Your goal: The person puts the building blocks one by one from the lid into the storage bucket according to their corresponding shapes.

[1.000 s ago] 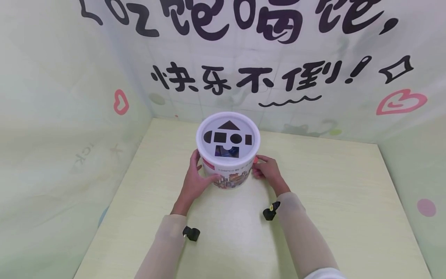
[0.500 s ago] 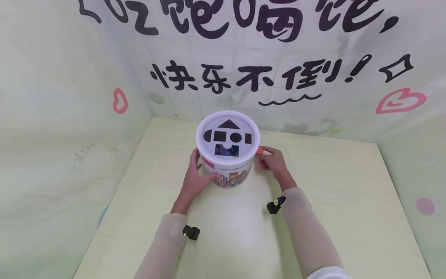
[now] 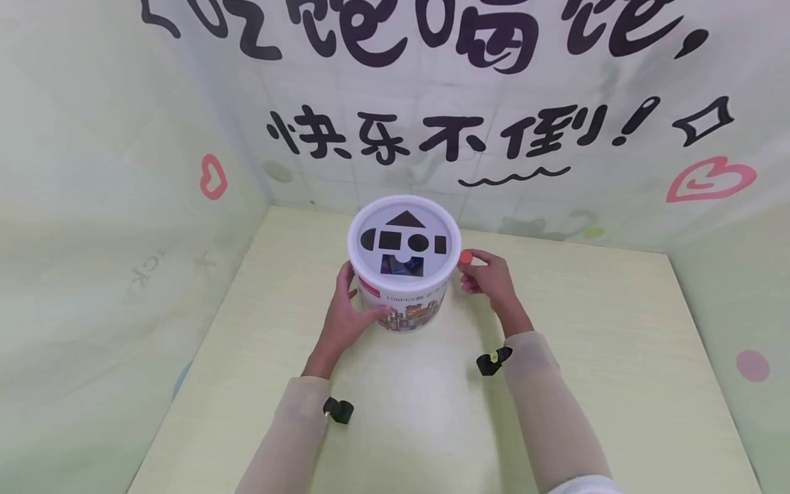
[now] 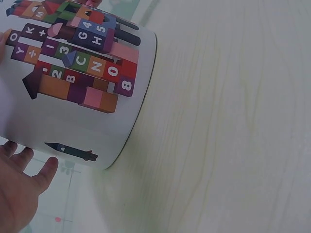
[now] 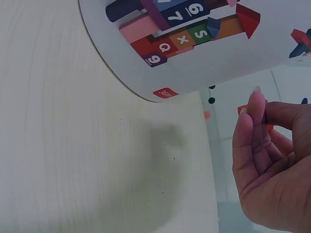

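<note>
A white bucket (image 3: 407,317) with printed pictures of building blocks stands upright on the table. Its white lid (image 3: 395,208) has several shaped cut-outs: a triangle, a square, a circle and others. Round the bucket's left side, my left hand (image 3: 347,319) grips it, thumb on the front. In the left wrist view, that hand's fingers (image 4: 47,171) lie beside the bucket wall. Just right of the lid's rim, my right hand (image 3: 492,278) pinches a small red block (image 3: 465,258) with a round top. The right wrist view shows this block (image 5: 241,109) mostly hidden behind the fingertips.
The pale wood-grain table (image 3: 617,357) spreads around the bucket. Close behind it rises a fabric wall (image 3: 395,182) with black lettering, and more fabric walls stand to left and right. Small black devices (image 3: 494,360) sit at both wrists.
My right hand has moved up and slightly away to the right from the bucket's side, bringing the red block to the level of the lid's rim. The left hand and bucket stay put.
</note>
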`<state>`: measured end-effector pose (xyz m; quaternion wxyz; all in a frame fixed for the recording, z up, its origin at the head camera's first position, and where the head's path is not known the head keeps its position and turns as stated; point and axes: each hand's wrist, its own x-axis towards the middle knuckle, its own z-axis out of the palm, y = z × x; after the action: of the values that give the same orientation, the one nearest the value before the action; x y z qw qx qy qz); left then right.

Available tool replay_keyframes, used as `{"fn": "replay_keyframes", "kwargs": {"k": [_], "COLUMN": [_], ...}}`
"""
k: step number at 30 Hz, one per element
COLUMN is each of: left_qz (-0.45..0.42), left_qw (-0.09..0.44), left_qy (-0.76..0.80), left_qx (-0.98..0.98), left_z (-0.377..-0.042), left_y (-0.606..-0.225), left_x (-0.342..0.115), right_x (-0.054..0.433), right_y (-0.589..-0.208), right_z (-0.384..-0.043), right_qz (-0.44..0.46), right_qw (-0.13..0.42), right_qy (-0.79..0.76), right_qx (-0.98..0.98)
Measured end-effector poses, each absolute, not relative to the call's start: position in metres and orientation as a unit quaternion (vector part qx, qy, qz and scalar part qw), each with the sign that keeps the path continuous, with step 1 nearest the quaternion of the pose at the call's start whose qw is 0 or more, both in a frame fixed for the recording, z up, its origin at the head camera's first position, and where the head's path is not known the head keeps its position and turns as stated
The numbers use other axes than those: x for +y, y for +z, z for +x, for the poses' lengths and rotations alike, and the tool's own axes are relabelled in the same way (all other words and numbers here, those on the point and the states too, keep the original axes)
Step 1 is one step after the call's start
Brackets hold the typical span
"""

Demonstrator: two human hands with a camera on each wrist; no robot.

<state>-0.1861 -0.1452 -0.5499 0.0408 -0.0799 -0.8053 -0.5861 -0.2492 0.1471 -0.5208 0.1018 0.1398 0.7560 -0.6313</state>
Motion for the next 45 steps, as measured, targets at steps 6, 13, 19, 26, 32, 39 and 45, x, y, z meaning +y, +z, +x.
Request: {"fn": "replay_keyframes", "kwargs": {"k": [6,13,19,26,32,39,45], "left_qz": [-0.084,-0.081,-0.078,-0.078,-0.074,-0.069,-0.068], "left_qw": [0.042,0.039,0.039,0.037,0.023,0.014,0.014], "left_qy": [-0.589,-0.593,-0.591,-0.596,-0.599,-0.594,-0.593], "left_qx": [-0.802,-0.8,-0.802,-0.799,-0.797,-0.801,-0.802], "left_z": [-0.186,-0.185,-0.186,-0.185,-0.184,-0.177,-0.179], "left_y": [-0.549,-0.549,-0.549,-0.548,-0.546,-0.528,-0.533], "left_x": [-0.145,-0.145,-0.145,-0.145,-0.144,-0.142,-0.142], "right_x": [0.147,0.146,0.144,0.14,0.137,0.135,0.134], "right_y": [-0.506,-0.486,-0.471,-0.452,-0.44,-0.431,-0.423], "right_z": [-0.249,-0.249,-0.247,-0.244,-0.241,-0.238,-0.236], "right_qz": [0.124,0.116,0.098,0.081,0.083,0.078,0.071], "right_qw": [0.085,0.082,0.07,0.056,0.051,0.04,0.031], "right_qy": [-0.638,-0.64,-0.64,-0.638,-0.636,-0.624,-0.627], "right_qx": [0.755,0.755,0.759,0.763,0.766,0.777,0.775]}}
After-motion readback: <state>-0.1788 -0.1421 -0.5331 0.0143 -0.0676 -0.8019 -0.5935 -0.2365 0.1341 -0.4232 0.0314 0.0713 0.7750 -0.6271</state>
